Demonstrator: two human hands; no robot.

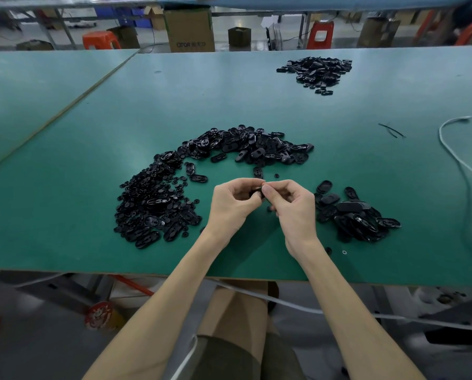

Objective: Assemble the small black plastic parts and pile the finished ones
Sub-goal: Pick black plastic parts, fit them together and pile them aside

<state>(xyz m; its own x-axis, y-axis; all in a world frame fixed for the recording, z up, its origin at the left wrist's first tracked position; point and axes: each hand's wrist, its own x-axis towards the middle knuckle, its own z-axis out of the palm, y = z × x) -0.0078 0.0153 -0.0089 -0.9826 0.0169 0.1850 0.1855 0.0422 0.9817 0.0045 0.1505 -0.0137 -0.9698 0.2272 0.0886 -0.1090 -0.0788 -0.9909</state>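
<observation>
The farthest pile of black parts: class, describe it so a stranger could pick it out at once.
Start with the green table and look toward its far right. There lies the farthest pile of black plastic parts. It alone sits near the far edge, well apart from the nearer heaps.

Cardboard box [189, 28], beyond the far edge of the surface [64, 149]: dark print low on its front, roughly "OTOR", seemingly mirrored; the marks beside it are unreadable.
Elsewhere: no legible text.
</observation>
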